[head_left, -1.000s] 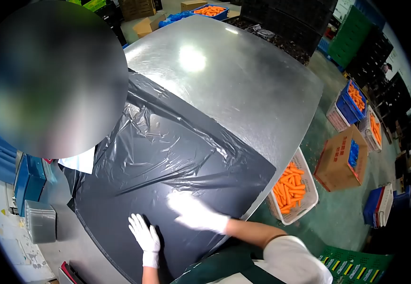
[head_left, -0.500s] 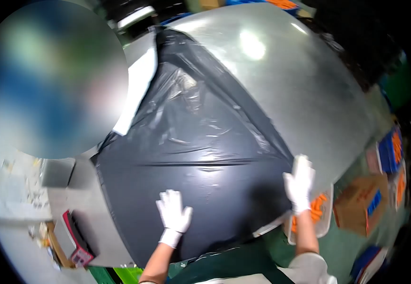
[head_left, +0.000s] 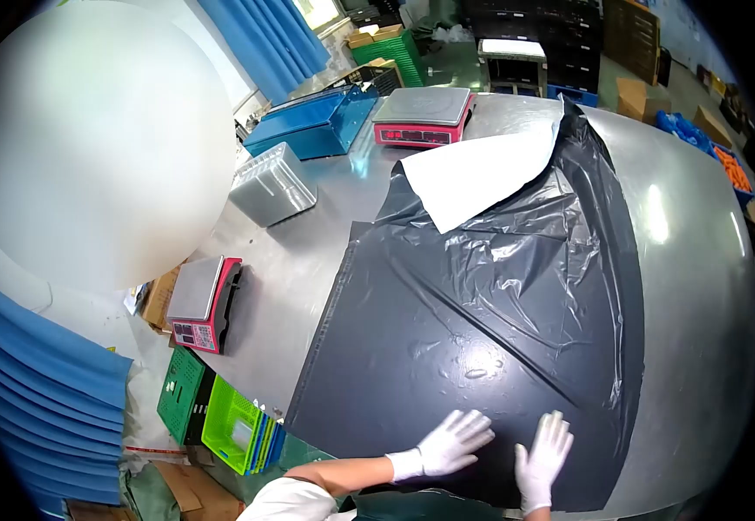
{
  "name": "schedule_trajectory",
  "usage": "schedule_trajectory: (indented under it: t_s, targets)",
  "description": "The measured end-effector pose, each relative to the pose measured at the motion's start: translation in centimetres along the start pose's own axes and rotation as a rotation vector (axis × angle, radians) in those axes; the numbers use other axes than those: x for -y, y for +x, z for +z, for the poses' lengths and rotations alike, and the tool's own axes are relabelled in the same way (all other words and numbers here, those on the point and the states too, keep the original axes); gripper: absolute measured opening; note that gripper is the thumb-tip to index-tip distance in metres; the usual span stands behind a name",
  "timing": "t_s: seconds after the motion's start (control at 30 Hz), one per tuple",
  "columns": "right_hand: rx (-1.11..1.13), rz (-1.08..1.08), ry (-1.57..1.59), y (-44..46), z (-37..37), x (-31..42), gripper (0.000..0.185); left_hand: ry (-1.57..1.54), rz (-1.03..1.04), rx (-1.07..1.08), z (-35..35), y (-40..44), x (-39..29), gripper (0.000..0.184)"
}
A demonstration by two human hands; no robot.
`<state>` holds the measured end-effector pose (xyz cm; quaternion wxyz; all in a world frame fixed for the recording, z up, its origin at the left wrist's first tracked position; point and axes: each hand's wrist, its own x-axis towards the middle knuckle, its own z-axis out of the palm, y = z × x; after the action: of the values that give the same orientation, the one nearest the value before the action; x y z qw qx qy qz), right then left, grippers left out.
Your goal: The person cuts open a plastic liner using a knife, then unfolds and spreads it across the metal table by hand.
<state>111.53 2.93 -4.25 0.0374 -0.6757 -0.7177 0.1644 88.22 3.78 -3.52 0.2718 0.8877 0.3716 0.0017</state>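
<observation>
A large black plastic sheet (head_left: 447,347) lies spread over a metal table. Its near part is fairly smooth, with one long diagonal crease, while the far part is bunched and wrinkled. My left hand (head_left: 454,443), in a white glove, rests on the near part with fingers stretched to the right. To its right, my gloved right hand (head_left: 544,460) lies flat on the sheet, fingers pointing away from me. Neither hand holds anything. A white sheet (head_left: 482,174) lies over the far left part of the black plastic.
The metal table (head_left: 699,347) extends to the right. One red scale (head_left: 199,304) stands at the left edge, another red scale (head_left: 425,113) at the back. A clear plastic box (head_left: 273,187) and a blue tray (head_left: 317,122) are also there. Green crates (head_left: 234,425) stand below the left edge.
The view has turned, bringing the scales and blue tray into sight. My hands are closer together on the black plastic, and the left one now points more to the right. Both stay open.
</observation>
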Motion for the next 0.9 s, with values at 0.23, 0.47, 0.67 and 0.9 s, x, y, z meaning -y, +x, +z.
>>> schedule_trajectory:
  t_s: [0.23, 0.47, 0.67, 0.9]
  targets:
    - [-0.063, 0.655, -0.883, -11.2, -1.0, -17.1, 0.060, 0.167, -0.034, 0.203, 4.4, -10.4, 1.1, 0.057]
    - [-0.457, 0.345, -0.276, -2.9, -4.8, -17.3, 0.051, 0.061, 0.006, -0.100, 0.7, -12.2, 5.1, 0.045]
    - [-0.509, -0.168, 0.179, 11.5, -6.4, -8.8, 0.039, 0.292, -0.130, -0.108, -2.8, -3.7, 10.8, 0.056]
    - [-0.339, 0.411, 0.075, 24.6, -6.6, -12.7, 0.068, 0.305, -0.116, -0.173, -4.6, 3.1, 13.1, 0.065]
